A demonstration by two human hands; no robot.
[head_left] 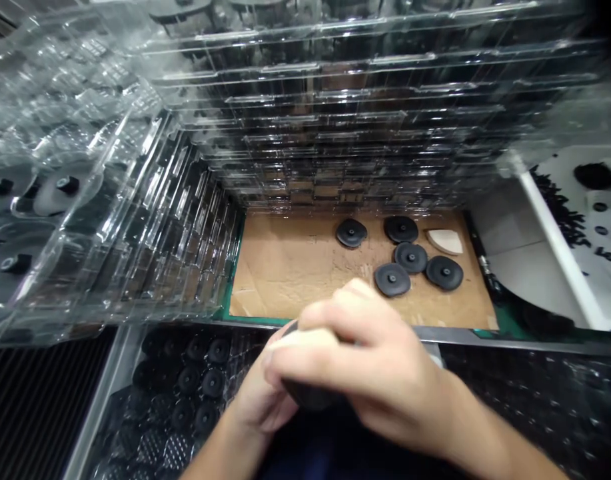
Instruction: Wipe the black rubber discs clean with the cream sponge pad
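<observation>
Close to my body, my left hand is wrapped around a dark part, mostly hidden by my fingers. It resembles the black discs on the cardboard. My right hand is closed over the top of that part, pinching a pale beige pad against or just above it; exact contact is hidden. Beyond my hands, several black rounded discs with a small central stud, such as this black disc, lie on a cardboard sheet. A cream wedge-shaped pad rests at the sheet's right.
Tall stacks of clear plastic trays stand behind the cardboard and at the left. A white-edged bin with small black pieces is on the right. Below the bench edge, a lower tray holds several black discs.
</observation>
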